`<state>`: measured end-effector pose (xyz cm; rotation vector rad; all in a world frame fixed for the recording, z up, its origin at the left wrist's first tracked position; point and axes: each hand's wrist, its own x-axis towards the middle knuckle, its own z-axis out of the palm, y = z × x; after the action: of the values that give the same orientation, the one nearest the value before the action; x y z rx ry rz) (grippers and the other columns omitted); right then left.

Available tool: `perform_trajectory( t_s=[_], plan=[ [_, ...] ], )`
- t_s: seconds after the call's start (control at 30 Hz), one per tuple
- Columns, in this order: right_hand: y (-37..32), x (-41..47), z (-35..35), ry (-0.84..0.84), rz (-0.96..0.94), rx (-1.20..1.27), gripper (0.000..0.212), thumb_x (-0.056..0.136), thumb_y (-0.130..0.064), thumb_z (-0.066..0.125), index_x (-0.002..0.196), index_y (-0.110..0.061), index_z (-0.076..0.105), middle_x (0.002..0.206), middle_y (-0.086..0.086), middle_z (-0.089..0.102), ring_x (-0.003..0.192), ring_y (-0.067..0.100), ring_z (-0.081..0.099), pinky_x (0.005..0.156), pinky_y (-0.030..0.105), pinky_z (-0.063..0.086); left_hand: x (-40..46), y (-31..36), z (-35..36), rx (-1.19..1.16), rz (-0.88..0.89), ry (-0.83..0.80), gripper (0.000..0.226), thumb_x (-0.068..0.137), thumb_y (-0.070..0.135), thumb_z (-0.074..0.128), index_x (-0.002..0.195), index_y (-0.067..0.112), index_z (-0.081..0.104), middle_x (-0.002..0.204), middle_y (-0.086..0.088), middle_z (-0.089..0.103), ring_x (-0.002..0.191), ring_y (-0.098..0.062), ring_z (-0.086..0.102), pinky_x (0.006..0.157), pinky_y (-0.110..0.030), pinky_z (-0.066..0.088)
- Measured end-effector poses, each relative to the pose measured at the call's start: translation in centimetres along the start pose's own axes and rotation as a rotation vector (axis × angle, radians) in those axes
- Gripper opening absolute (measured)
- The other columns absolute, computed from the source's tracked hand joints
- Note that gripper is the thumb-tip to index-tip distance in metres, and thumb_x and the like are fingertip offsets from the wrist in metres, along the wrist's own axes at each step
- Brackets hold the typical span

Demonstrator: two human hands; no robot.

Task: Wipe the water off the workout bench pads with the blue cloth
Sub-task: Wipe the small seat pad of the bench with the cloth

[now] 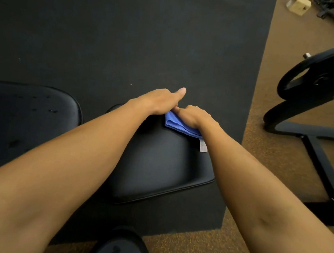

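Observation:
A folded blue cloth (179, 124) with a white tag lies on the far right corner of the black seat pad (159, 163). My right hand (194, 116) presses down on the cloth, fingers curled over it. My left hand (160, 101) rests on the far edge of the same pad, thumb out, its fingers touching the cloth's far end beside my right hand. A second black pad (30, 116) to the left carries several water droplets. My forearms hide much of both pads.
Black rubber mat (129, 34) covers the floor beyond the pads; brown carpet (269, 153) lies to the right. A black weight plate (315, 77) and metal frame (318, 156) stand at right. A round black object (120, 247) sits below the seat pad.

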<state>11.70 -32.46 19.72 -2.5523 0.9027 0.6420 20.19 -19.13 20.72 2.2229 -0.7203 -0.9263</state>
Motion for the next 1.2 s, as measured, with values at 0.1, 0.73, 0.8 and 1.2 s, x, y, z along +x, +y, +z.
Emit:
perform_trajectory(
  t_s=[0.1,0.73,0.8,1.2],
  plan=[
    [3.3,0.0,-0.2,0.002,0.077,0.232,0.085,0.085,-0.08,0.038,0.142,-0.018,0.054,0.15,0.008,0.049,0.129,0.031,0.052,0.098,0.042,0.042,0.8,1.3,1.0,0.018,-0.001,-0.076,0.079,0.089,0.081,0.016,0.116,0.032,0.072,0.13,0.004,0.065,0.123,-0.02,0.055,0.115,-0.045,0.033],
    [9.1,-3.7,3.2,0.091,0.266,0.885,0.076,0.083,-0.073,0.042,0.13,-0.017,0.064,0.128,0.005,0.067,0.108,0.023,0.067,0.102,0.044,0.05,2.5,3.0,2.5,0.115,-0.059,-0.174,0.09,0.079,0.088,0.008,0.089,0.032,0.078,0.118,0.007,0.066,0.113,-0.021,0.059,0.11,-0.049,0.036],
    [7.4,-2.8,1.7,0.115,0.214,0.74,0.075,0.089,-0.069,0.039,0.137,-0.014,0.059,0.139,0.006,0.059,0.117,0.025,0.062,0.106,0.044,0.046,2.4,2.9,2.6,0.104,-0.048,-0.169,0.088,0.083,0.086,0.009,0.098,0.032,0.076,0.124,0.006,0.064,0.117,-0.022,0.057,0.111,-0.048,0.035],
    [8.0,-6.6,2.9,0.15,0.277,0.757,0.058,0.094,-0.067,0.044,0.102,-0.015,0.068,0.116,0.006,0.068,0.097,0.021,0.065,0.094,0.039,0.05,1.9,2.4,2.5,0.072,-0.013,-0.184,0.056,0.083,0.042,0.025,0.088,0.032,0.08,0.111,0.008,0.072,0.103,-0.018,0.065,0.106,-0.046,0.043]
  ],
)
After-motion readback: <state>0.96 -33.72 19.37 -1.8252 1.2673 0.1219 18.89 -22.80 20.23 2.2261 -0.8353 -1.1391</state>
